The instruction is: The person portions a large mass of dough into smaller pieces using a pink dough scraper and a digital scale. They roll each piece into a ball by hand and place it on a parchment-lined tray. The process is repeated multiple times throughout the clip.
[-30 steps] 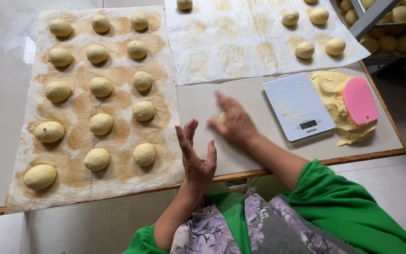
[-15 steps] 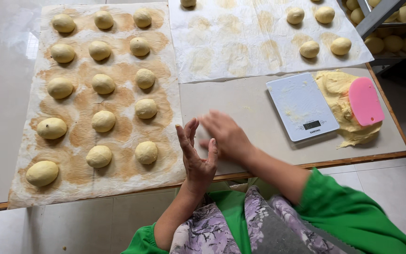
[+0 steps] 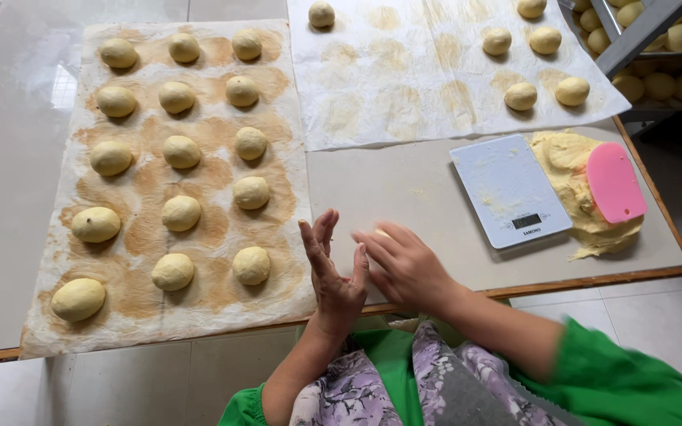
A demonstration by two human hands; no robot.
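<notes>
dough piece (image 3: 380,233) | apparently pressed between left hand (image 3: 331,272) and right hand (image 3: 406,264)

My left hand (image 3: 331,272) stands upright, palm facing my right hand (image 3: 404,264), which presses a small pale dough piece (image 3: 381,233), mostly hidden, against it. Left lies a brown-stained parchment sheet (image 3: 199,304) with rows of round dough balls (image 3: 252,265). To the right sit a white flat kitchen scale (image 3: 509,189), a yellow dough mass (image 3: 570,170) and a pink plastic scraper (image 3: 615,181).
</notes>
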